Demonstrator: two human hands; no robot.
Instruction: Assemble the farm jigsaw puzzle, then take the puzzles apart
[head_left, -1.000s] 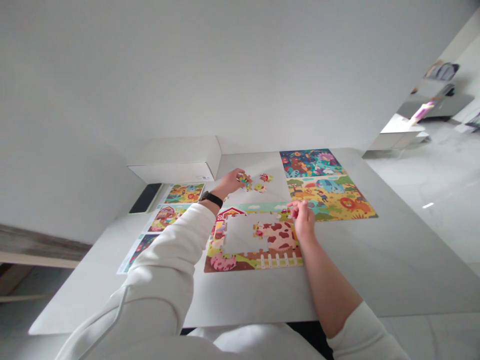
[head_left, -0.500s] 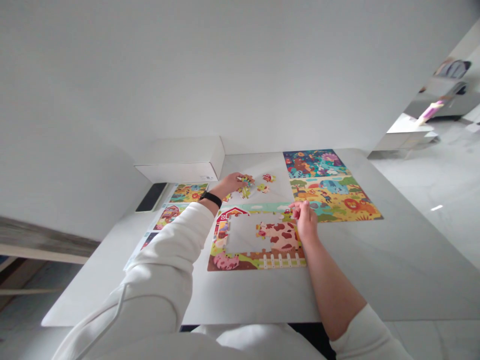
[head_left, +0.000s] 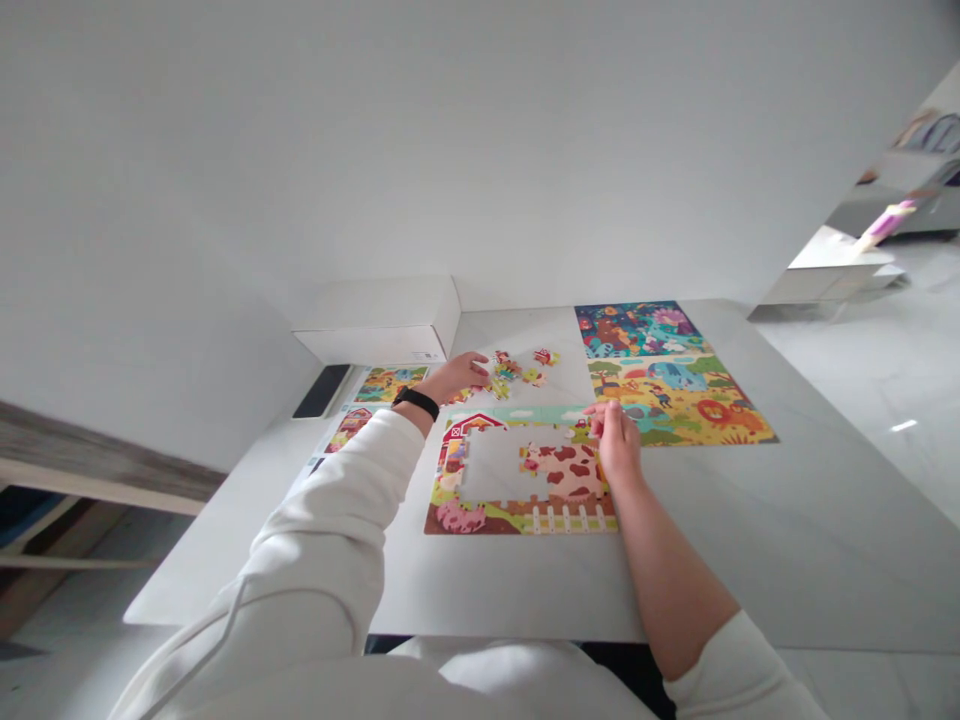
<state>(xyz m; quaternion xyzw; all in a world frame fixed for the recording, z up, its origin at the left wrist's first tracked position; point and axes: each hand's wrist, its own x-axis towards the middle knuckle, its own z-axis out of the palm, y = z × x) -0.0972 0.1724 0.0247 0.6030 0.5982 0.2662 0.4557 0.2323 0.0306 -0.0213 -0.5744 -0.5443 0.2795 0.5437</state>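
Observation:
A half-built farm puzzle (head_left: 517,515) lies in front of me, with a red barn, a spotted cow and a bare gap in its middle. My left hand (head_left: 456,376), in a white sleeve with a black wrist band, reaches past it. Its fingers are stretched out, and the tips touch a small cluster of loose puzzle pieces (head_left: 508,370). My right hand (head_left: 619,440) rests at the puzzle's upper right corner, fingers curled together. What they pinch, if anything, is hidden.
Two finished colourful puzzles (head_left: 667,380) lie at the right on the white table (head_left: 787,540). A white box (head_left: 382,320) stands against the wall at the back left, a black phone (head_left: 321,390) beside it. Printed picture sheets (head_left: 379,383) lie under my left arm.
My left hand held a piece above the loose pieces, then came down onto them with fingers stretched. My right hand stayed at the puzzle's corner. The view drifted left.

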